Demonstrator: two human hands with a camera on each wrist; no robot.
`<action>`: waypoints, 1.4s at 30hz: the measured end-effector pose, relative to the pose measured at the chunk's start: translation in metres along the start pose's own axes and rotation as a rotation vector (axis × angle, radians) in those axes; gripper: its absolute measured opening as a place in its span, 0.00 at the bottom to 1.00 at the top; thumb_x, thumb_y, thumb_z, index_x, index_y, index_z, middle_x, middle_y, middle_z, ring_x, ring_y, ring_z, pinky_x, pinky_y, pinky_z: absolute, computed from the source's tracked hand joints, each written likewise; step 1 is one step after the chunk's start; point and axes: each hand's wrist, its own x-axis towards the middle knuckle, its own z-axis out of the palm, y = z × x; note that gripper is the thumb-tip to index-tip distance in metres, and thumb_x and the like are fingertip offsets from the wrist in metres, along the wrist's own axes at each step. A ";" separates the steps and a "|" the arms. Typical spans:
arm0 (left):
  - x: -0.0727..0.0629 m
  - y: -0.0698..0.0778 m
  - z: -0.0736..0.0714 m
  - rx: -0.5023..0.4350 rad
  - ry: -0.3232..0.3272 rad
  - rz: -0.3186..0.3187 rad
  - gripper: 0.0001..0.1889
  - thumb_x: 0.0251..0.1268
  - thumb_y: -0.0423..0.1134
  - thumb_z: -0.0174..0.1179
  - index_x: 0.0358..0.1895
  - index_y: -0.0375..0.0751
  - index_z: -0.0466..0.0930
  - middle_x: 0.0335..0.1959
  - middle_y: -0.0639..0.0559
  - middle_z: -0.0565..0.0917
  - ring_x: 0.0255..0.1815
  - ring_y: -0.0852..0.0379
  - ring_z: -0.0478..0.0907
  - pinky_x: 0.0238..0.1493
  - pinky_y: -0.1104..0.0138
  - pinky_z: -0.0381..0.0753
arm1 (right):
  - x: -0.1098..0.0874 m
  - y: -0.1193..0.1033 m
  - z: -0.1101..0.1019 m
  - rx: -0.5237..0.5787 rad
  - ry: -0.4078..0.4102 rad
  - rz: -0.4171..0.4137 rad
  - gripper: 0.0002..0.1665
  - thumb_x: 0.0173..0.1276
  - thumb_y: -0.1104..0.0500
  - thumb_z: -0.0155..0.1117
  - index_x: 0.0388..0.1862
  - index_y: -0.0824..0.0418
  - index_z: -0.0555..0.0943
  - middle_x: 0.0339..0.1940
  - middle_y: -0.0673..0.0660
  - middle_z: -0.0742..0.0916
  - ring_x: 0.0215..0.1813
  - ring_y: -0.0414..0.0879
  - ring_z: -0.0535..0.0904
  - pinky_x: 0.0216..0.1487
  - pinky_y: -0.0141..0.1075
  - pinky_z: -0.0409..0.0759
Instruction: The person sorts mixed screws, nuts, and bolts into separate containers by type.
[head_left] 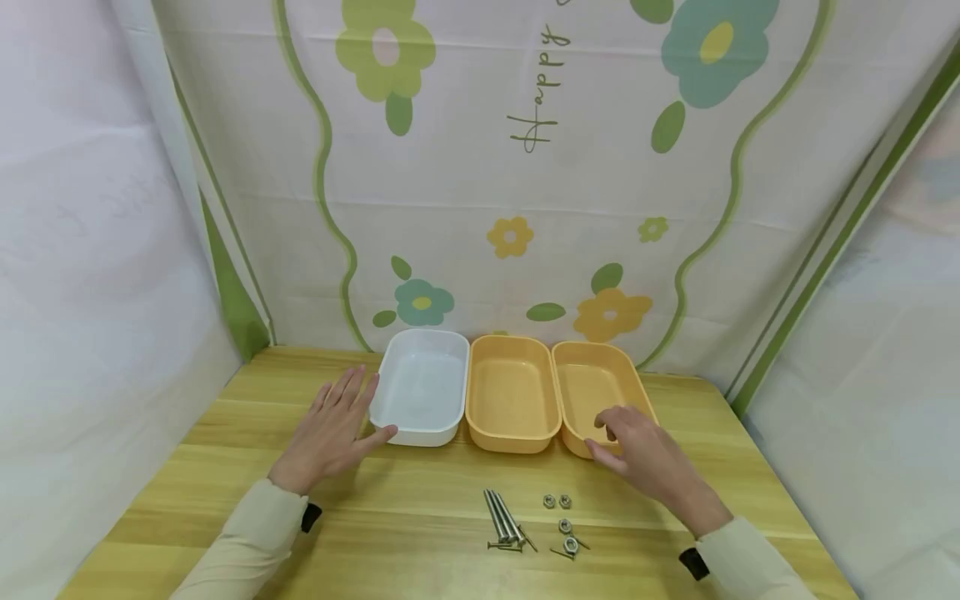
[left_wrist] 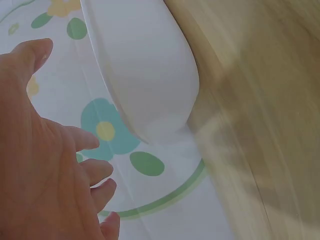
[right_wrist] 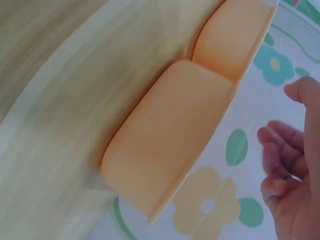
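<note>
My left hand [head_left: 326,442] hovers at the left side of a white plastic bin [head_left: 423,437], fingers spread and holding nothing. The thumb overlaps the bin's near corner in the head view. Over the near end of the right-hand yellow-orange bin [head_left: 592,379] is my right hand [head_left: 648,454], its fingers loosely bent and nothing between them. In the right wrist view the thumb stands apart from the bent fingers [right_wrist: 285,145]. A matching yellow-orange bin [head_left: 513,443] stands between the other two. All three bins appear bare inside.
On the wooden table [head_left: 390,533], nearer than the bins, lie several long silver bolts [head_left: 500,517], thin screws [head_left: 506,547] and several hex nuts [head_left: 565,526]. A flowered cloth [head_left: 450,167] hangs behind the bins, with white cloth at both sides.
</note>
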 end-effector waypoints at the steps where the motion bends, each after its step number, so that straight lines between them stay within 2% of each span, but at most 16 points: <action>1: 0.001 0.000 0.000 0.000 -0.003 -0.002 0.50 0.75 0.69 0.53 0.85 0.35 0.52 0.88 0.34 0.50 0.88 0.34 0.47 0.85 0.36 0.45 | 0.000 -0.002 0.000 -0.003 0.008 -0.027 0.16 0.58 0.56 0.82 0.39 0.57 0.83 0.32 0.48 0.84 0.33 0.37 0.76 0.27 0.26 0.75; 4: 0.004 0.000 0.001 -0.003 -0.008 -0.002 0.51 0.75 0.70 0.52 0.85 0.36 0.52 0.88 0.34 0.50 0.88 0.34 0.47 0.85 0.36 0.46 | -0.001 -0.008 0.001 0.007 -0.009 -0.068 0.15 0.56 0.56 0.83 0.35 0.54 0.83 0.28 0.45 0.83 0.30 0.32 0.72 0.26 0.23 0.71; 8: 0.010 0.002 0.004 -0.013 -0.017 -0.005 0.51 0.75 0.70 0.52 0.85 0.35 0.52 0.87 0.33 0.50 0.88 0.33 0.47 0.84 0.35 0.47 | -0.008 -0.017 0.008 0.069 -0.120 -0.086 0.12 0.59 0.54 0.81 0.35 0.54 0.84 0.28 0.43 0.83 0.28 0.27 0.69 0.27 0.22 0.71; 12: 0.014 0.004 0.007 -0.027 -0.031 -0.015 0.51 0.76 0.70 0.51 0.85 0.34 0.53 0.87 0.32 0.50 0.88 0.32 0.47 0.84 0.34 0.48 | -0.016 -0.023 0.018 0.133 -0.236 -0.104 0.11 0.62 0.51 0.80 0.35 0.52 0.85 0.29 0.42 0.85 0.28 0.27 0.71 0.28 0.22 0.72; 17: 0.018 0.008 0.010 -0.058 -0.032 -0.018 0.51 0.76 0.69 0.51 0.84 0.31 0.52 0.87 0.31 0.51 0.88 0.32 0.47 0.84 0.34 0.48 | -0.023 -0.026 0.027 0.138 -0.281 -0.137 0.11 0.61 0.49 0.80 0.36 0.49 0.87 0.34 0.42 0.87 0.31 0.27 0.74 0.30 0.23 0.74; 24: 0.021 0.012 0.013 -0.058 -0.056 -0.028 0.51 0.78 0.68 0.49 0.83 0.25 0.52 0.86 0.29 0.50 0.88 0.31 0.48 0.84 0.34 0.50 | -0.027 -0.028 0.035 0.203 -0.408 -0.075 0.11 0.66 0.46 0.78 0.42 0.48 0.88 0.41 0.41 0.87 0.40 0.29 0.79 0.40 0.29 0.83; 31: 0.024 0.012 0.017 -0.066 -0.089 -0.038 0.52 0.79 0.68 0.48 0.82 0.22 0.49 0.86 0.28 0.49 0.88 0.31 0.47 0.85 0.36 0.50 | -0.028 -0.027 0.037 0.342 -0.442 -0.020 0.08 0.69 0.50 0.77 0.42 0.50 0.88 0.35 0.40 0.82 0.34 0.28 0.73 0.34 0.23 0.75; 37: 0.025 0.012 0.020 -0.059 -0.102 -0.034 0.53 0.79 0.68 0.47 0.82 0.20 0.49 0.86 0.27 0.49 0.87 0.30 0.48 0.84 0.36 0.52 | -0.024 -0.029 0.037 0.423 -0.487 0.030 0.05 0.68 0.56 0.77 0.42 0.51 0.90 0.36 0.40 0.86 0.35 0.29 0.77 0.36 0.24 0.79; 42: 0.025 0.011 0.024 -0.054 -0.098 -0.021 0.52 0.79 0.67 0.48 0.81 0.19 0.49 0.85 0.26 0.50 0.87 0.30 0.49 0.84 0.37 0.54 | -0.018 -0.030 0.036 0.490 -0.508 0.033 0.03 0.67 0.60 0.76 0.38 0.52 0.89 0.33 0.40 0.87 0.33 0.29 0.79 0.34 0.24 0.79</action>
